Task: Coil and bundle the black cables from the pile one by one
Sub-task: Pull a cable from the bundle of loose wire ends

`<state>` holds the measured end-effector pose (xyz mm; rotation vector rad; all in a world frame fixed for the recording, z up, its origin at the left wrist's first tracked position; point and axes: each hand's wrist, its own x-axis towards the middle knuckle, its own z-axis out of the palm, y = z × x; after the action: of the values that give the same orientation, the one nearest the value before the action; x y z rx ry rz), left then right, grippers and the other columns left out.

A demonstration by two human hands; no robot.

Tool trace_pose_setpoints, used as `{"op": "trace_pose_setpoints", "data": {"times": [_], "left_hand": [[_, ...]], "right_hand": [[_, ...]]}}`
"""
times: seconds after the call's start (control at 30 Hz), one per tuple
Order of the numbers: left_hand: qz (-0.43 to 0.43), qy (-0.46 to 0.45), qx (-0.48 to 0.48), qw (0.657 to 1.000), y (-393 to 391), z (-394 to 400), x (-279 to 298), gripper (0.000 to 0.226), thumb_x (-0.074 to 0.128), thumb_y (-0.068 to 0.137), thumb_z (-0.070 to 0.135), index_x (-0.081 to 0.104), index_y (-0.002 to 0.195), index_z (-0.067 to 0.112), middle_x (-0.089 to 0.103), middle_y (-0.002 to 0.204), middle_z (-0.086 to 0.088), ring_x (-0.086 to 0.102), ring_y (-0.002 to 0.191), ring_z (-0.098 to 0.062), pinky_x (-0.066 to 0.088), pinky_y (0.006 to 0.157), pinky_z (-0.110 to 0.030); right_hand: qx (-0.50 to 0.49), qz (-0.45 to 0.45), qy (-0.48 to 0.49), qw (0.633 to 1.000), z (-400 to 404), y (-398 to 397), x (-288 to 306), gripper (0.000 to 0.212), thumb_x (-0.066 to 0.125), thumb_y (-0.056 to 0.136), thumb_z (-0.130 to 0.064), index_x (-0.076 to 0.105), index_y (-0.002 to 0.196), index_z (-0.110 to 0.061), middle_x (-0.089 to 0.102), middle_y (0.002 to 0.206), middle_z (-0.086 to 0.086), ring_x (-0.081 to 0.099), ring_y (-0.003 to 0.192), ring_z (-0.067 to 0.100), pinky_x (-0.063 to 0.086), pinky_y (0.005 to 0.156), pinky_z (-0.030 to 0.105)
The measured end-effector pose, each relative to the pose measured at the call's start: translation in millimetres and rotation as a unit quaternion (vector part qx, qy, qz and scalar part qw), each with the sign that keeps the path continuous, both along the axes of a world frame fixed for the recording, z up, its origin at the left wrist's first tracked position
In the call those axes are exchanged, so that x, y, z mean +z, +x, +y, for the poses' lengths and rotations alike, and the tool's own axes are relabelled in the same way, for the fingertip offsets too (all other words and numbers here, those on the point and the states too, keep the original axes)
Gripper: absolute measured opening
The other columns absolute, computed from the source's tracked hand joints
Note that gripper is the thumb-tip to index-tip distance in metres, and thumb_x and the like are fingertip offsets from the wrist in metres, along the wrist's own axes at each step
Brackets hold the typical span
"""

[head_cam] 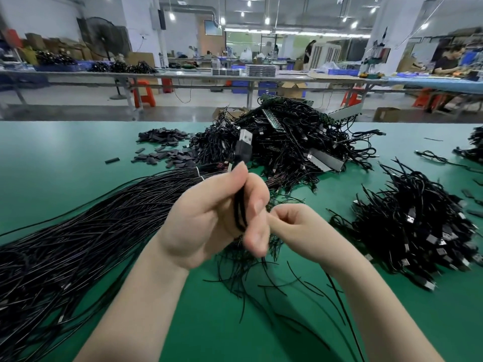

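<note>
Above the green bench (78,163), the left hand (209,220) clamps a folded black USB cable (241,205), plug up; the right hand (295,231) pinches something unclear beside it. Keeping loops tight should hold the bundle neat.

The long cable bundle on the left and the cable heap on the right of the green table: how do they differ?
The long cable bundle lies straight and stretched out; the cable heap is a tangled mound. A white tie binds the bundle at its far end; the heap shows none. USB plugs stud the heap. Both are black cables on the green table.
</note>
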<state>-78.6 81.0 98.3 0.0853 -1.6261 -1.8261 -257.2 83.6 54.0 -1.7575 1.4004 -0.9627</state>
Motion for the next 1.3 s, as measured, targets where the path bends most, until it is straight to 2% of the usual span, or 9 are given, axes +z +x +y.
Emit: {"op": "trace_pose_setpoints", "data": {"times": [0.1,0.23,0.4,0.57,0.67,0.9,1.0,1.13,1.3], "left_hand": [[-0.042,0.004,-0.026,0.999,-4.4,0.1,4.0,0.033,0.051,0.093,0.046,0.066,0.075,0.022,0.072,0.069,0.000,0.069,0.073,-0.019,0.053,0.073,-0.026],[-0.445,-0.166,0.038,0.879,-9.7,-9.5,0.2,0.043,0.071,0.078,0.058,0.071,0.080,0.016,0.073,0.066,-0.002,0.072,0.082,-0.021,0.052,0.069,-0.021],[-0.343,-0.098,0.267,0.895,-2.0,-18.7,-14.0,0.044,0.030,0.103,0.048,0.073,0.101,0.035,0.072,0.095,0.022,0.065,0.095,0.005,0.043,0.105,-0.032],[-0.055,0.113,0.265,0.956,-9.2,-16.9,-7.7,0.045,0.029,0.103,0.041,0.064,0.117,0.016,0.073,0.108,-0.007,0.071,0.091,-0.013,0.056,0.070,-0.022],[0.043,0.190,0.212,0.958,-6.5,-15.5,-2.0,0.052,0.028,0.101,0.044,0.064,0.119,0.011,0.071,0.116,-0.008,0.067,0.109,-0.018,0.057,0.083,-0.025],[-0.013,0.132,0.144,0.981,13.0,-10.9,6.6,0.047,0.041,0.091,0.052,0.079,0.093,0.023,0.068,0.065,0.005,0.064,0.055,-0.008,0.051,0.052,-0.020],[-0.171,-0.009,0.128,0.977,14.8,-6.9,4.6,0.037,0.050,0.091,0.052,0.074,0.080,0.026,0.050,0.045,0.006,0.042,0.037,-0.004,0.035,0.042,-0.017],[-0.370,-0.151,0.192,0.896,-2.8,-7.4,-9.8,0.033,0.037,0.102,0.044,0.066,0.106,0.030,0.071,0.069,0.009,0.062,0.055,-0.005,0.042,0.054,-0.011],[-0.115,0.111,0.270,0.949,-14.9,-15.0,-11.4,0.034,0.039,0.101,0.032,0.066,0.114,0.016,0.075,0.105,-0.003,0.069,0.096,-0.013,0.057,0.082,-0.029]], "right_hand": [[0.006,0.031,-0.006,0.999,1.3,5.2,0.7,0.053,0.061,0.070,-0.053,0.045,0.061,-0.004,0.040,0.056,0.001,0.033,0.053,0.014,0.031,0.053,0.027],[-0.064,-0.036,-0.037,0.997,5.7,2.2,15.4,0.056,0.056,0.086,-0.050,0.051,0.067,0.003,0.037,0.053,-0.004,0.030,0.047,0.009,0.028,0.049,0.019],[-0.018,-0.090,-0.092,0.992,21.4,18.6,27.8,0.021,0.045,0.101,-0.022,0.066,0.098,-0.021,0.054,0.054,-0.020,0.047,0.045,-0.003,0.034,0.047,0.008],[0.089,-0.218,-0.018,0.972,24.5,34.8,24.1,0.012,0.036,0.105,-0.021,0.047,0.105,-0.015,0.057,0.062,-0.003,0.039,0.041,0.011,0.033,0.042,0.020],[0.218,-0.274,0.119,0.929,19.1,30.6,10.0,0.027,0.038,0.102,-0.034,0.054,0.089,-0.015,0.054,0.055,0.001,0.038,0.040,0.012,0.034,0.044,0.021],[0.100,0.060,0.157,0.981,0.4,-3.0,-8.6,0.059,0.057,0.076,-0.072,0.044,0.060,-0.016,0.035,0.050,-0.005,0.030,0.042,0.010,0.028,0.042,0.017],[0.000,0.010,0.120,0.993,0.4,-18.8,3.5,0.055,0.060,0.073,-0.069,0.038,0.060,-0.020,0.031,0.051,-0.007,0.022,0.043,0.011,0.021,0.042,0.019],[0.007,-0.145,0.096,0.985,13.0,-15.5,28.1,0.040,0.046,0.098,-0.041,0.056,0.067,-0.019,0.032,0.052,-0.008,0.022,0.045,0.009,0.019,0.043,0.021],[0.033,-0.107,-0.056,0.992,29.1,18.7,36.1,0.025,0.038,0.103,-0.019,0.063,0.101,-0.022,0.051,0.059,-0.008,0.045,0.048,0.009,0.038,0.046,0.020]]}}
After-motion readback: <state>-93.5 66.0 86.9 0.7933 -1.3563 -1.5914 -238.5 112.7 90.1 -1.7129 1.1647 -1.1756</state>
